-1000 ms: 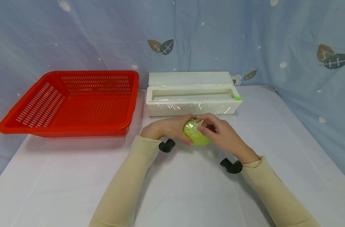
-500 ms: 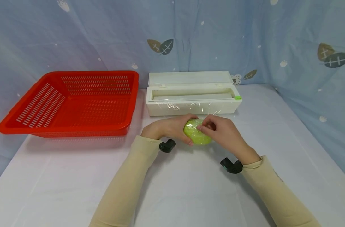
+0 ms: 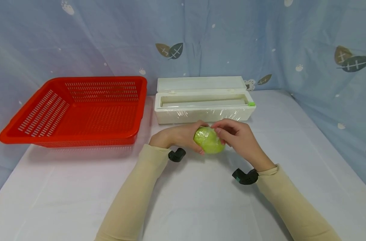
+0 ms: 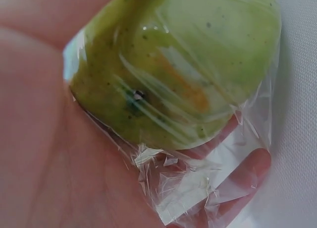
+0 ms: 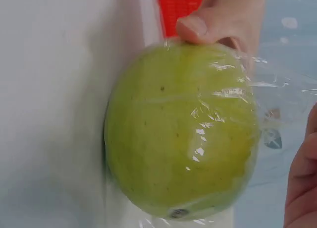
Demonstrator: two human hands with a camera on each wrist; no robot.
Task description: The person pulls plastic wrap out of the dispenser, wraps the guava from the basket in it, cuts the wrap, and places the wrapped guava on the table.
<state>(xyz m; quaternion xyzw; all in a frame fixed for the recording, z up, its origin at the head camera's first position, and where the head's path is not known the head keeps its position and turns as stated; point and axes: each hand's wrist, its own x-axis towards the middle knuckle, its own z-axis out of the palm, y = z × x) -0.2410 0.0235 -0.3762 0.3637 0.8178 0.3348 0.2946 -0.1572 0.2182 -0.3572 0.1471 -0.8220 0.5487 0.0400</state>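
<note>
A round green fruit (image 3: 208, 142) with dark specks is wrapped in clear cling film, held just above the table near its middle. My left hand (image 3: 184, 135) grips it from the left, thumb on the near side. The left wrist view shows crumpled film (image 4: 178, 188) bunched beneath the fruit against the palm and fingers. At the fruit's upper right, my right hand (image 3: 237, 135) has thumb and index finger close together. In the right wrist view, film (image 5: 272, 86) stretches from the fruit towards this hand, which pinches it; the fingertips there are partly out of frame.
Behind the hands stands a white cling film dispenser box (image 3: 198, 116), lid raised, with a roll (image 3: 207, 103) inside and a green slider (image 3: 251, 104) at its right end. A red plastic basket (image 3: 133, 134) is at the left. A blue curtain hangs behind the white-covered table.
My right thumb and fingertips have shifted slightly up and to the right across the film, uncovering more of the fruit's front. The left hand keeps its hold on the fruit.
</note>
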